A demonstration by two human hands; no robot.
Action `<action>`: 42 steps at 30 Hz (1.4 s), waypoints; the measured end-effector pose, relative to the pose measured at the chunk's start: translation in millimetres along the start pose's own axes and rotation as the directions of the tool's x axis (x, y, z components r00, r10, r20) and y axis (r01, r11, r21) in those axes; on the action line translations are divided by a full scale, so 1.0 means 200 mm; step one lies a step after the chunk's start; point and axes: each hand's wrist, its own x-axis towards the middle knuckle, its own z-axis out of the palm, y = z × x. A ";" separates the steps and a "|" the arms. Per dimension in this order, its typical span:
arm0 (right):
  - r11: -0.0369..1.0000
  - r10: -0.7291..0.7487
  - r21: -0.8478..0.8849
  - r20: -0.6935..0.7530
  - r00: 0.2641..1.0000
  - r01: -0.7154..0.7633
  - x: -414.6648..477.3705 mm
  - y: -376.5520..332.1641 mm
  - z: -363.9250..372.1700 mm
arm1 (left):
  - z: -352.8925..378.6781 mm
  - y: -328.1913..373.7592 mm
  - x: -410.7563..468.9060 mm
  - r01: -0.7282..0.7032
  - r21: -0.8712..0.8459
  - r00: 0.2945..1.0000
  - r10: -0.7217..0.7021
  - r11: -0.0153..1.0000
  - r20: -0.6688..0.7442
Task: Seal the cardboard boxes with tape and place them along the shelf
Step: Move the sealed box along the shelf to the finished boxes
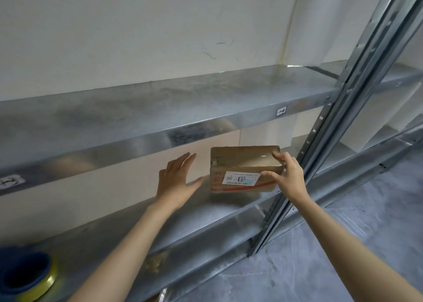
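Facing a pale wall (137,27), I see it rise behind the cardboard box (242,162) and far above it. A grey metal rack stands against that wall. Its upper board (160,100) runs over the box, and the shelf (128,224) runs under it and off to the left. An upright post (343,109) with a row of holes stands just right of the box. Grey mottled floor (343,244) lies below and to the right of the box.

The box sits low on the shelf, close to the post, with its long front turned to me. Shiny tape covers its top and there is red print along its lower front. I cannot tell whether its base is fully down on the metal.

My right hand (289,173) grasps the right end of the box, fingers curled over the top edge and thumb pressed on the front face. My left hand (175,180) is released and flat with the fingers straight. It hangs just left of the box, apart from it.

A roll of tape (27,276), yellowish with a dark blue core, lies on the shelf well to the left of the box and is blurred. A white label (240,178) with a barcode is stuck on the front of the box. A small sticker (281,112) marks the edge of the upper board, above the box.
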 end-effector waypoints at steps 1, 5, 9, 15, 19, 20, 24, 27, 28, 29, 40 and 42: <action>1.000 0.010 0.005 0.009 1.000 -0.010 0.03 0.04 -0.01 | 0.02 0.02 0.02 0.008 -0.018 1.000 -0.008 1.000 0.014; 0.999 0.014 -0.031 0.050 0.999 -0.013 0.19 0.19 -0.06 | 0.10 0.10 0.13 0.020 -0.027 1.000 -0.020 0.999 0.024; 0.998 -0.009 -0.061 0.110 0.994 0.016 0.35 0.31 -0.05 | 0.16 0.15 0.20 0.070 -0.013 0.998 -0.070 0.997 -0.002; 0.999 -0.050 0.003 0.190 0.981 0.051 0.56 0.44 0.00 | 0.25 0.20 0.19 0.246 0.044 0.969 -0.244 0.968 -0.046; 0.997 -0.053 0.062 0.264 0.963 0.038 0.65 0.52 0.04 | 0.30 0.26 0.16 0.325 0.037 0.943 -0.321 0.945 -0.091; 0.998 -0.060 0.050 0.277 0.959 0.048 0.66 0.54 0.04 | 0.32 0.27 0.15 0.340 0.040 0.937 -0.334 0.940 -0.101; 0.999 -0.049 0.023 0.319 0.947 0.045 0.71 0.60 0.05 | 0.35 0.33 0.11 0.387 0.053 0.917 -0.378 0.921 -0.124; 0.996 -0.089 0.008 0.330 0.940 0.092 0.74 0.61 0.03 | 0.36 0.35 0.11 0.402 0.063 0.907 -0.387 0.913 -0.167; 0.992 -0.120 0.011 0.330 0.937 0.123 0.74 0.61 0.03 | 0.36 0.36 0.11 0.401 0.073 0.905 -0.383 0.913 -0.185; 0.989 -0.148 0.022 0.337 0.930 0.149 0.74 0.60 0.02 | 0.36 0.37 0.11 0.400 0.082 0.904 -0.378 0.913 -0.199; 0.850 -0.375 -0.149 0.505 0.777 0.506 0.77 0.55 -0.01 | 0.36 0.54 0.07 0.369 0.171 0.918 -0.328 0.914 -0.224; 0.845 -0.360 -0.172 0.518 0.776 0.506 0.77 0.56 -0.03 | 0.36 0.55 0.06 0.380 0.175 0.914 -0.339 0.908 -0.224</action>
